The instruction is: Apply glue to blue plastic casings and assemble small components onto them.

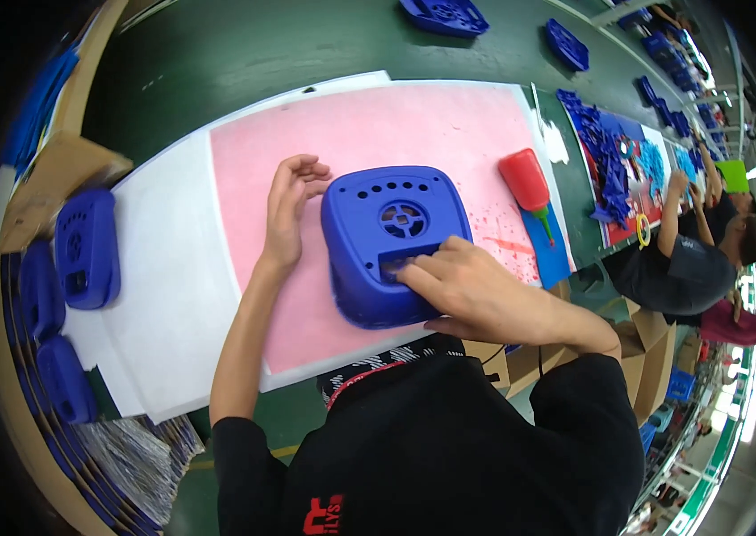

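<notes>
A blue plastic housing (355, 214) lies on the pink sheet in front of me, its face up. That face has a row of round holes, a round spoked grille and a rectangular cut-out near its lower edge. My right hand (480, 286) is closed at the cut-out, thumb and fingers gripping its rim; the fingertips are partly hidden inside. Just off the housing's left side, my left hand (288, 210) is raised with loosely bent fingers and holds nothing. To the right lies a red squeeze bottle (525, 179) with a green nozzle, its tip over a blue sheet (549, 259).
Pink sheet (279, 134) and white sheets (163, 295) cover the green bench. Several blue housings (89, 246) stand at the left, beside cardboard (61, 174). Other blue housings (445, 16) lie at the far side. Co-workers (690, 263) sit along the right, by blue parts (605, 161).
</notes>
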